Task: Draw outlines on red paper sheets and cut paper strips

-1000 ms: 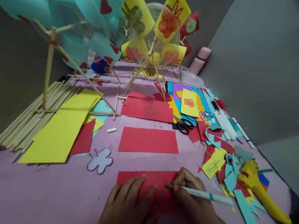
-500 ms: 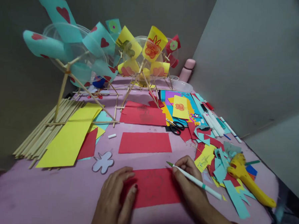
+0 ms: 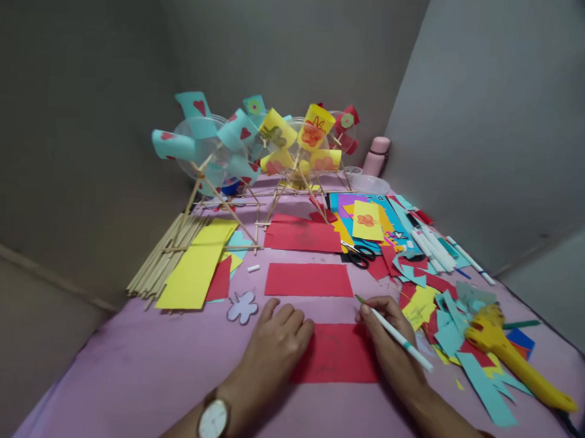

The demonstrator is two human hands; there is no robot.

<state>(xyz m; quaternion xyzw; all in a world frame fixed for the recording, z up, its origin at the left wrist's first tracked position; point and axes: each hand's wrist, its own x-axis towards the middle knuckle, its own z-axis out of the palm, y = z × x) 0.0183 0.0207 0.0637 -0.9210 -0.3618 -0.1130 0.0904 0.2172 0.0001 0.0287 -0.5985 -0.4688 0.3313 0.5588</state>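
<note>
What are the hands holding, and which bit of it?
The right hand holds a white marker by its barrel, just behind the green tip. Nothing shows in the left hand, but its palm is hidden.

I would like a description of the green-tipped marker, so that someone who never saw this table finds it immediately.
On the lilac table, find the red sheet nearest the camera. At its right, the right hand holds a slim white marker with a green band and green tip. Unlike the white markers lying farther away on the right, this one is held.
</note>
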